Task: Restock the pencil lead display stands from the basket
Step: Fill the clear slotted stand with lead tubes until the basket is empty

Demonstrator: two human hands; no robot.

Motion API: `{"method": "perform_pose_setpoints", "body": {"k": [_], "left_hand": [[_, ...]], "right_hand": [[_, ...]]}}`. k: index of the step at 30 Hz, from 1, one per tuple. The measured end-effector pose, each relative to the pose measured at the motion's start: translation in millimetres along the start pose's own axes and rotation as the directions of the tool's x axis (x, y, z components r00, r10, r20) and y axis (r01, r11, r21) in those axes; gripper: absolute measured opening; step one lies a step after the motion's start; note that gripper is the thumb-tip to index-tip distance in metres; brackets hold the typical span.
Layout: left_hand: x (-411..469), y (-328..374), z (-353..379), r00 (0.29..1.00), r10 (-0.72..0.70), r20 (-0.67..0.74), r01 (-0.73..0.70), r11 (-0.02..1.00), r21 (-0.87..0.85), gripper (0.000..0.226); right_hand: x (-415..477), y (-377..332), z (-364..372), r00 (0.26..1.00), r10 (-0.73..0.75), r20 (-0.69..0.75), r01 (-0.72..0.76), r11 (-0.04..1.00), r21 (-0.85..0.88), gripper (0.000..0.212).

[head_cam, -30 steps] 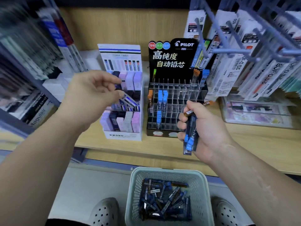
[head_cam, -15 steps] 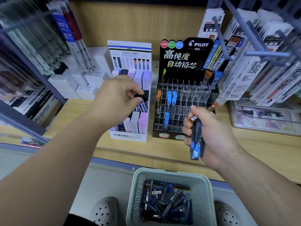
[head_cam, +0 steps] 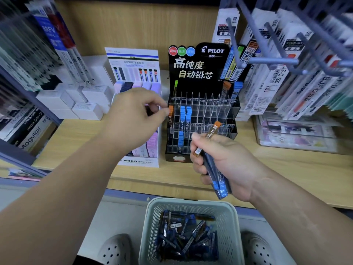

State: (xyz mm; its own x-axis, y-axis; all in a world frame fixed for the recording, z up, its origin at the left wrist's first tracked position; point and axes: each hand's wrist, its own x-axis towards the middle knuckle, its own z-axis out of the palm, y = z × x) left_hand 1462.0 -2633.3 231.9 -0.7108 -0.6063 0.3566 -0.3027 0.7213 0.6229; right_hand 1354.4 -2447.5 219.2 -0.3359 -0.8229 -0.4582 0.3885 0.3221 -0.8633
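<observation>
While R hand (head_cam: 232,163) grips lead tubes (head_cam: 213,167), L hand (head_cam: 133,115) curled

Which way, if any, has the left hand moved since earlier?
Yes: the left hand moved right, from the MONO stand to the Pilot stand.

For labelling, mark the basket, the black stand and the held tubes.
basket (head_cam: 191,200): head view, far rim.
black stand (head_cam: 196,62): head view, header card.
held tubes (head_cam: 219,188): head view, blue caps.

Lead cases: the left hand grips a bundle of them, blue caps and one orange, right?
Wrong hand. The head view shows the right hand gripping the lead cases, blue caps and one orange.
</observation>
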Motion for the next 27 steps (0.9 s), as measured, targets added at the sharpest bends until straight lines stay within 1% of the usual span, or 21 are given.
{"method": "perform_pose_setpoints", "body": {"k": [1, 2, 3, 5, 6, 7, 10, 12, 14, 18, 19, 20, 23, 27], "left_hand": [[-2.3, 13.9, 1.9, 0.996, -0.085, 0.040, 0.091, 0.980, -0.175, 0.005], [-5.0, 26.4, 4.8, 0.981, -0.152, 0.124, 0.185, 0.927, -0.326, 0.007], [-8.1, 35.5, 8.9, 0.958, -0.179, 0.225, 0.259, 0.875, -0.410, 0.008], [-14.5, 44.3, 17.2, 0.906, -0.158, 0.393, 0.334, 0.836, -0.434, 0.009], [-17.2, 46.0, 19.9, 0.884, -0.141, 0.446, 0.350, 0.832, -0.431, 0.008], [-18.9, 46.1, 21.8, 0.872, -0.127, 0.473, 0.355, 0.829, -0.432, 0.008], [-19.8, 46.0, 22.8, 0.870, -0.119, 0.479, 0.360, 0.817, -0.451, 0.005], [-18.5, 46.4, 19.5, 0.870, -0.147, 0.470, 0.383, 0.801, -0.459, 0.005], [-12.7, 43.6, 11.6, 0.880, -0.206, 0.428, 0.418, 0.764, -0.492, 0.005], [3.9, 26.1, -12.4, 0.900, -0.353, 0.256, 0.435, 0.679, -0.591, 0.012], [6.6, 20.6, -17.5, 0.902, -0.381, 0.204, 0.424, 0.686, -0.591, 0.013], [8.2, 15.8, -20.9, 0.907, -0.393, 0.148, 0.403, 0.715, -0.572, 0.013], [8.6, 4.4, -19.5, 0.939, -0.344, -0.006, 0.305, 0.841, -0.446, 0.010], [7.7, -4.7, -5.6, 0.964, -0.264, -0.028, 0.243, 0.919, -0.312, 0.008]], "right_hand": [[-1.2, -0.5, 0.5, 1.000, -0.001, 0.013, 0.001, 1.000, -0.024, 0.027], [-2.2, -0.4, 1.4, 1.000, 0.001, 0.031, 0.001, 0.998, -0.059, 0.027], [-3.4, -0.1, 2.6, 0.999, 0.003, 0.053, 0.002, 0.995, -0.097, 0.027], [-6.0, 1.0, 5.8, 0.996, 0.010, 0.089, 0.005, 0.987, -0.163, 0.026], [-7.2, 1.5, 7.3, 0.995, 0.013, 0.097, 0.006, 0.982, -0.191, 0.025], [-8.3, 2.0, 8.1, 0.995, 0.015, 0.099, 0.007, 0.976, -0.216, 0.025], [-9.1, 2.6, 7.4, 0.997, 0.011, 0.081, 0.011, 0.965, -0.264, 0.025], [-8.6, 2.5, 5.2, 0.998, 0.009, 0.067, 0.008, 0.969, -0.247, 0.023], [-7.7, 1.8, 2.8, 0.998, 0.005, 0.064, 0.009, 0.975, -0.223, 0.021], [-6.0, 2.5, -1.7, 0.999, 0.025, 0.035, -0.017, 0.978, -0.209, 0.017], [-5.9, 3.1, -2.8, 0.999, 0.032, 0.032, -0.025, 0.977, -0.210, 0.016], [-5.6, 3.8, -3.5, 0.999, 0.037, 0.034, -0.030, 0.978, -0.206, 0.015], [-5.1, 4.3, -4.8, 0.998, 0.045, 0.039, -0.037, 0.981, -0.192, 0.014], [-3.6, 3.8, -6.6, 0.999, 0.044, 0.018, -0.040, 0.982, -0.184, 0.014]]}}
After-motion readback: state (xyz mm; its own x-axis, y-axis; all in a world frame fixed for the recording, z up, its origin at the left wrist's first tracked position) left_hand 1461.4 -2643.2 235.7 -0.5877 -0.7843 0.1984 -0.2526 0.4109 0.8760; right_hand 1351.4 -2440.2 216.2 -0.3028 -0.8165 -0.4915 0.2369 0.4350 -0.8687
